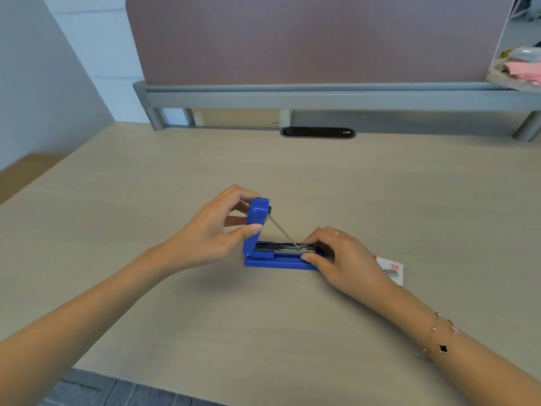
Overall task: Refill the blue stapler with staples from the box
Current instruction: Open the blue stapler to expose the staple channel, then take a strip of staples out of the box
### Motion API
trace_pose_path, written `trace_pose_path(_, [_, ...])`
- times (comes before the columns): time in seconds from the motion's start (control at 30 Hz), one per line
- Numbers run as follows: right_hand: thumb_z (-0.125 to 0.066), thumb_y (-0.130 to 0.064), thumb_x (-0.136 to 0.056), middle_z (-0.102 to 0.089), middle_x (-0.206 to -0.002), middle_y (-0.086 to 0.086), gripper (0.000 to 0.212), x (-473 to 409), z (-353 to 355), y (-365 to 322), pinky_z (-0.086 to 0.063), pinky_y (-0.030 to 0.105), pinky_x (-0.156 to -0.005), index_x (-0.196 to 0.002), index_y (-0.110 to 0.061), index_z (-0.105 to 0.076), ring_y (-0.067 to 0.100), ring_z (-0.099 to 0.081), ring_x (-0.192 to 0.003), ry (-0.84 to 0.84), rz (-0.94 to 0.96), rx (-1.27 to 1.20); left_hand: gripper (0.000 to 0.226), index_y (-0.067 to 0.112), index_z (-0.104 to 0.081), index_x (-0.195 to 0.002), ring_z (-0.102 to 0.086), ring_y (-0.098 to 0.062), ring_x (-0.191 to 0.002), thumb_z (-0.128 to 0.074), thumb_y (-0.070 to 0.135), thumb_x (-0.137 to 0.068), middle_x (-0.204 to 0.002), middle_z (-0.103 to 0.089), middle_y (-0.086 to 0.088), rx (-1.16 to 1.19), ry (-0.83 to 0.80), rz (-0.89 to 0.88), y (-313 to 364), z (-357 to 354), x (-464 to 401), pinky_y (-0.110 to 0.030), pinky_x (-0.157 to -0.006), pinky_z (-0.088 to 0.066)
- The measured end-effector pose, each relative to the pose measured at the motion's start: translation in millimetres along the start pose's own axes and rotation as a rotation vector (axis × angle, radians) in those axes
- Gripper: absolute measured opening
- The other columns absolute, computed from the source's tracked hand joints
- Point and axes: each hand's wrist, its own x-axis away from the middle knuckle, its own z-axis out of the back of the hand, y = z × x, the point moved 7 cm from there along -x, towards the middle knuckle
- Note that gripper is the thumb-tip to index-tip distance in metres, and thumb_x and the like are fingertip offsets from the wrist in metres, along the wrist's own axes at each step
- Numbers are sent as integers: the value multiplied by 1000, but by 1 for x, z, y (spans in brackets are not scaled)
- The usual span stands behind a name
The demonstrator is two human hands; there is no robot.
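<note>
The blue stapler [278, 247] lies mid-desk [175, 303], opened: the left hand [213, 230] pinches its raised lid, the right hand [339, 256] grips the front end by the metal tray. Whether staples are loaded is unclear; closing remains. The box [393, 271] sits just behind the right hand

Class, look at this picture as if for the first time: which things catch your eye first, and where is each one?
The bright blue stapler stands out at the middle of the pale wooden desk, its lid swung upright with a thin metal rod slanting down to the open staple channel. The left hand pinches the raised lid, while the right hand rests on the stapler's front end. Half hidden behind the right wrist lies the white staple box.
</note>
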Motion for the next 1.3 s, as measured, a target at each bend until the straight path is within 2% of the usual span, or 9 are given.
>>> trace_pose_path(0.2, [-62, -28, -84, -62, -87, -2, 11, 1, 1, -1, -50, 37, -74, -94, -25, -58, 15, -55, -82, -5, -23, 15, 29, 28, -53, -101, -62, -13, -94, -63, 40, -77, -98, -59, 15, 65, 24, 25, -14, 24, 10, -18, -88, -49])
trace_pose_path(0.3, [-63, -27, -84, -63, -89, -1, 12, 1, 2, -3, -49, 35, -74, -94, -24, -59, 16, -55, -82, -6, -35, 19, 30, 21, -53, -99, -61, -9, -89, -66, 34, -75, -95, -59, 8, 86, 27, 53, -29, 38, 20, -17, -86, -49])
trace_pose_path(0.43, [-64, -26, -83, -64, -88, -1, 10, 1, 2, -3, -50, 36, -75, -92, -23, -60, 16, -56, -82, 3, -45, 4, 35, 14, -55, -97, -60, -14, -87, -67, 36, -74, -95, -60, -2, 67, 45, 81, -50, 52, 37, -17, -83, -48])
trace_pose_path(0.53, [-65, -25, -82, -64, -89, -1, 9, 1, 1, -2, -50, 39, -76, -90, -24, -60, 17, -57, -84, 5, -53, -10, 28, 16, -57, -95, -61, -11, -87, -71, 32, -76, -95, -62, 0, 82, 46, 108, -59, 52, 41, -15, -82, -48])
trace_pose_path(0.67, [-65, -25, -82, -65, -89, -1, 8, 0, 1, -2, -51, 39, -77, -89, -24, -61, 16, -57, -85, 0, -56, -18, 20, 13, -59, -92, -61, -6, -85, -74, 14, -78, -95, -63, -1, 1, 39, 148, -69, 56, 43, -12, -82, -46])
trace_pose_path(0.9, [-64, -25, -83, -64, -91, 1, 10, -2, 1, -2, -50, 39, -79, -91, -23, -60, 18, -57, -85, -33, -45, -20, 21, 28, -62, -85, -61, -3, -90, -79, 20, -75, -102, -63, 15, -268, 24, 178, -89, 50, 51, -8, -80, -42])
trace_pose_path(1.13, [-65, -25, -83, -64, -94, 1, 11, -3, 4, -8, -49, 39, -84, -94, -23, -62, 17, -57, -87, -116, -23, -26, 24, 32, -64, -89, -62, -5, -94, -80, 28, -72, -99, -65, 15, -322, 13, 217, -98, 48, 53, -23, -89, -47])
trace_pose_path(1.2, [-66, -27, -82, -64, -99, 1, 20, -3, 6, -8, -49, 39, -88, -101, -23, -62, 17, -57, -92, -157, -14, -9, 32, 41, -61, -94, -59, 0, -99, -81, 32, -71, -98, -65, 17, -360, -7, 213, -93, 46, 51, -20, -91, -46])
trace_pose_path(1.3, [-69, -36, -79, -58, -116, -2, 53, 3, 15, -4, -42, 27, -97, -126, -25, -48, 13, -51, -110, -179, -14, 70, 43, 52, -50, -103, -52, 10, -107, -76, 49, -69, -110, -58, 24, -391, -26, 173, -71, 35, 43, -8, -91, -40])
